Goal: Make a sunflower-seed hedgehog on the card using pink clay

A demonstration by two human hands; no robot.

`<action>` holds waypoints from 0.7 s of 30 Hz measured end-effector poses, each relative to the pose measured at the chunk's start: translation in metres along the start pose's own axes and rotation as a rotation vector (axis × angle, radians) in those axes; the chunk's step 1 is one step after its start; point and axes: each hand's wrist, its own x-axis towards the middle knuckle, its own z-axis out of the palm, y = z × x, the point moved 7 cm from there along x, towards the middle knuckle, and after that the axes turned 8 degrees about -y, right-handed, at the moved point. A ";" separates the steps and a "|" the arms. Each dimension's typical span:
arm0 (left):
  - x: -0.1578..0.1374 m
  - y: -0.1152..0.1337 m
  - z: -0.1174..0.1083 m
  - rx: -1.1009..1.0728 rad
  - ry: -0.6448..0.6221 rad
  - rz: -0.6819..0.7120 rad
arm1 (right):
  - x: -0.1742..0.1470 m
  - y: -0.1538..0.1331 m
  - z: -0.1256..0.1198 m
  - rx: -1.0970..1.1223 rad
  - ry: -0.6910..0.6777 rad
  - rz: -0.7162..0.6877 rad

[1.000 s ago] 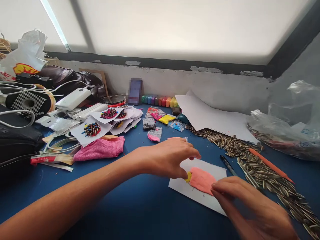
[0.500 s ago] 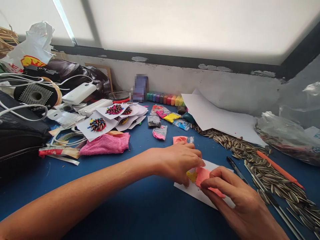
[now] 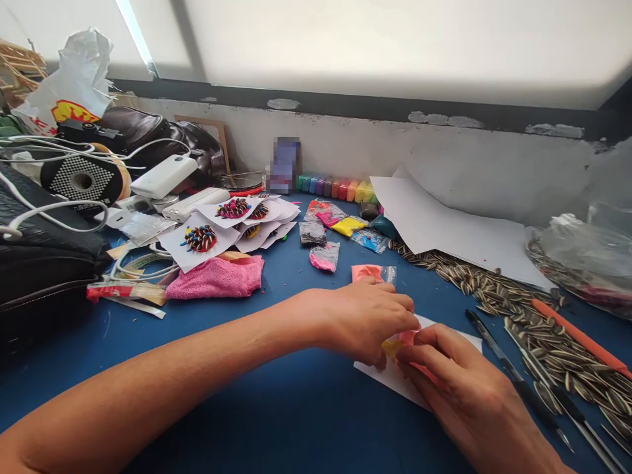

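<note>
My left hand [image 3: 363,319] arches over a white sheet of paper [image 3: 390,376], fingers apart, its thumb down by a patch of yellow modelling clay [image 3: 391,347]. Salmon-pink modelling clay [image 3: 407,338] lies against the yellow, mostly covered by my fingers. My right hand [image 3: 471,388] comes in from the lower right, thumb and fingers pinched on the pink clay. Just behind my left hand is an opened packet of salmon clay [image 3: 366,272].
Sunflower seeds [image 3: 557,342], pens [image 3: 513,372] and an orange stick [image 3: 582,336] lie to the right. Small clay packets [image 3: 323,257] and a row of coloured clay [image 3: 336,189] sit behind. Leftward are seed-decorated papers [image 3: 200,240], a pink cloth [image 3: 214,278] and cables.
The view has shifted a little, so things sit slightly farther right. My right fingers have closed in toward my left hand and cover more of the pink clay.
</note>
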 end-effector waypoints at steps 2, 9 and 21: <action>0.000 0.000 0.000 -0.003 -0.001 0.002 | -0.003 0.003 0.003 -0.039 -0.009 -0.008; -0.001 0.000 0.002 -0.012 0.000 0.005 | -0.006 0.000 0.002 -0.122 -0.004 -0.046; -0.002 0.003 0.000 0.011 -0.030 -0.012 | -0.021 -0.006 -0.004 -0.203 -0.039 -0.095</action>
